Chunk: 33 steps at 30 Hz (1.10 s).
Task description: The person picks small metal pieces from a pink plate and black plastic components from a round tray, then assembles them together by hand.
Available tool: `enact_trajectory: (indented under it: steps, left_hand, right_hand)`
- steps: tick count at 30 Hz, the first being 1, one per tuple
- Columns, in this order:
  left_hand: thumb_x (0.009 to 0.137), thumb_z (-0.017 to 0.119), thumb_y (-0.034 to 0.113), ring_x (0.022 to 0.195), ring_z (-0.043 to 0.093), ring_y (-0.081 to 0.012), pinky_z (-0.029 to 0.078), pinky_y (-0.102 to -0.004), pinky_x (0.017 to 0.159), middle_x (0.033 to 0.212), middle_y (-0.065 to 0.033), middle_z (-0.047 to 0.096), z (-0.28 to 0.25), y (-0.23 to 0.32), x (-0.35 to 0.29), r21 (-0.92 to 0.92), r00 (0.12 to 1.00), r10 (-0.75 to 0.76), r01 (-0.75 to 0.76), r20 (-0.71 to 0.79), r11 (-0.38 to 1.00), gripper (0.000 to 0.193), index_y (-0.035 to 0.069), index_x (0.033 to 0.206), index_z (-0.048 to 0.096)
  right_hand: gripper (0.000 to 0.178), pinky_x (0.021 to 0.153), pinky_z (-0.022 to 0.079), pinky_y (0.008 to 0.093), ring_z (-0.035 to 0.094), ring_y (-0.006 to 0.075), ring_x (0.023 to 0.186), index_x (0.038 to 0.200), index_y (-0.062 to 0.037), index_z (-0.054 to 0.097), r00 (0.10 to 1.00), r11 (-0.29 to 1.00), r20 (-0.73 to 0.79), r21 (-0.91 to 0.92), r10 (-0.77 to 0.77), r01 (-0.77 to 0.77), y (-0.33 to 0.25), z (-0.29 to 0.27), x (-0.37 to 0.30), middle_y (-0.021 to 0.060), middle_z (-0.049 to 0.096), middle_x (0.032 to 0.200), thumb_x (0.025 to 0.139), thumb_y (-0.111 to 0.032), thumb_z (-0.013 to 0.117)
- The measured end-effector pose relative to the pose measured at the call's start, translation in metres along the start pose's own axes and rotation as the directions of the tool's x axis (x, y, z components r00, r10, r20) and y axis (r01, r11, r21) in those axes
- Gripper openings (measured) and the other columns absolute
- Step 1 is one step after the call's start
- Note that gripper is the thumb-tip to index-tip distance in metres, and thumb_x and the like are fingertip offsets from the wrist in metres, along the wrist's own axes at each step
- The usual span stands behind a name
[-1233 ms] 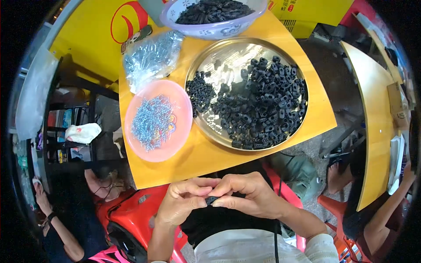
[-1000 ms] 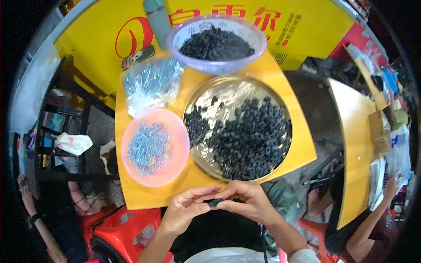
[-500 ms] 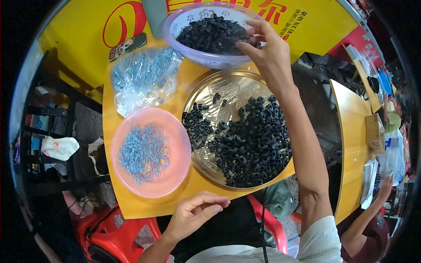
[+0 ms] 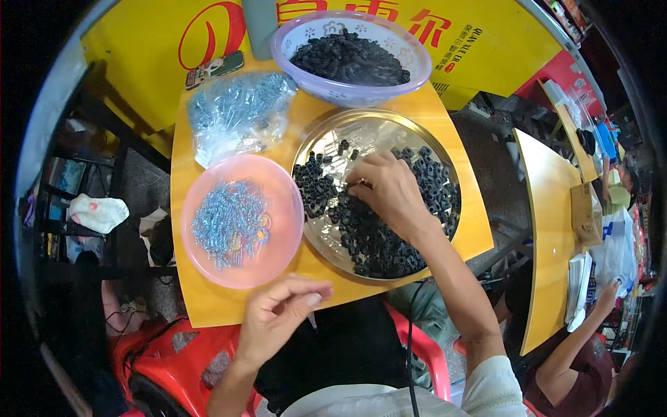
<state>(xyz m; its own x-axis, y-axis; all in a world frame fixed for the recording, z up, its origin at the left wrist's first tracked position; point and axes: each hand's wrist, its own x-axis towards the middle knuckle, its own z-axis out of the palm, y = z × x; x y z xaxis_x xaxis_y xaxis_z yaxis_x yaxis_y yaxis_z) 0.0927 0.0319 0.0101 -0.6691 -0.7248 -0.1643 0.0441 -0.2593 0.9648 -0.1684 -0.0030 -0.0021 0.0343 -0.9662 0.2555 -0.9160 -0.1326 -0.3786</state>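
Observation:
My right hand (image 4: 390,193) lies palm down in the round metal tray (image 4: 361,131), fingertips on the heap of small black rings (image 4: 375,240). Whether it grips one is hidden under the fingers. My left hand (image 4: 281,314) hovers at the front edge of the yellow table (image 4: 208,306), fingers loosely curled, with nothing seen in it. Left of the tray stands a pink plate (image 4: 276,177) with a pile of small silver screws (image 4: 226,224).
A purple bowl (image 4: 286,47) of black parts stands at the back. Beside it lie a clear bag of silver parts (image 4: 236,111) and a phone (image 4: 215,67). A red stool (image 4: 174,361) is under me. At the right, another person's arm (image 4: 580,340) rests by a second yellow table (image 4: 549,229).
Both hands were together on a small black part at the table's front edge. My right hand then reached to the purple bowl and has now come back onto the tray's black rings.

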Motion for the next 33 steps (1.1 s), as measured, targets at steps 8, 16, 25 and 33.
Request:
enact_trajectory:
  steps: [8, 16, 25, 33]
  left_hand:
    - [0.079, 0.058, -0.004, 0.071, 0.061, -0.0242, 0.047, -0.0317, 0.065, 0.085, -0.0141, 0.062, -0.032, 0.004, 0.009, 0.763, 0.905, 0.374, -0.093, -0.202, 0.639, 0.021, -0.002, 0.098, 0.064]
    - [0.076, 0.059, -0.002, 0.09, 0.056, -0.0313, 0.045, -0.0372, 0.078, 0.095, -0.0138, 0.06, -0.04, 0.004, 0.064, 0.945, 0.866, 0.492, -0.233, 0.094, 0.23, 0.021, 0.0, 0.096, 0.063]
    - [0.074, 0.06, 0.002, 0.096, 0.053, -0.0327, 0.045, -0.0388, 0.082, 0.1, -0.013, 0.059, -0.046, -0.007, 0.086, 0.963, 0.859, 0.455, -0.268, 0.236, 0.006, 0.022, 0.003, 0.095, 0.063]
    - [0.074, 0.061, 0.004, 0.092, 0.054, -0.03, 0.045, -0.039, 0.078, 0.095, -0.0115, 0.059, -0.044, -0.004, 0.084, 0.959, 0.833, 0.499, -0.282, 0.239, 0.01, 0.013, 0.002, 0.087, 0.063]
  right_hand:
    - [0.015, 0.064, 0.047, 0.0231, 0.057, 0.009, 0.069, 0.095, -0.0004, 0.058, 0.946, 0.569, 0.076, 0.783, 0.314, -0.252, -0.058, -0.022, -0.062, 0.004, 0.061, 0.08, 0.083, -0.006, 0.065]
    - [0.024, 0.076, 0.05, 0.023, 0.061, 0.0098, 0.081, 0.109, -0.0003, 0.057, 0.903, -0.18, 0.369, 0.925, 0.221, -0.334, -0.091, -0.008, -0.124, 0.0034, 0.061, 0.095, 0.087, -0.008, 0.063]
    - [0.017, 0.082, 0.052, 0.0276, 0.061, 0.0149, 0.091, 0.103, -0.0013, 0.058, 0.945, -0.258, 0.284, 0.937, 0.163, -0.237, -0.092, -0.011, -0.131, 0.0118, 0.061, 0.107, 0.086, 0.0, 0.06]
    - [0.02, 0.067, 0.047, 0.0171, 0.056, 0.0027, 0.076, 0.107, -0.0017, 0.06, 0.96, -0.035, 0.17, 0.985, 0.224, -0.166, -0.089, -0.004, -0.135, 0.0002, 0.06, 0.093, 0.088, -0.007, 0.061]
